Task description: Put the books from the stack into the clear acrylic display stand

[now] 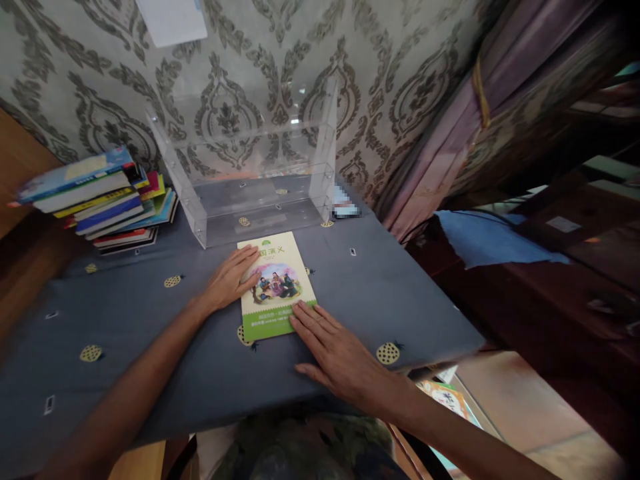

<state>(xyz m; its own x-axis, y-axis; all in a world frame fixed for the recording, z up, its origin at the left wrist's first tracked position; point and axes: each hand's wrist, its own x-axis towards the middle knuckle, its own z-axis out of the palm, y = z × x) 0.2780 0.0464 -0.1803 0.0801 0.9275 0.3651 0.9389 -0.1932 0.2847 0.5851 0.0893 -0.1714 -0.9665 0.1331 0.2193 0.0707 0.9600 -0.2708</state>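
A closed book (277,283) with a cream and green cover and a picture of several figures lies flat on the dark grey-blue tablecloth (200,363). My left hand (231,277) rests on its left edge, fingers stretched over the upper part of the cover. On the lower right corner lie the fingertips of my right hand (327,343), whose fingers are extended and thumb is held apart. Neither hand grips the book. Just behind it stands a clear acrylic rack (260,200) with see-through side panels.
At the left of the table is an uneven stack of books (107,200). A small blurred item (345,202) lies right of the rack. Patterned wallpaper rises behind, beside a purple curtain (445,133). Below the table's right edge, a colourful book (447,400) shows. A blue cloth (495,237) covers dark furniture.
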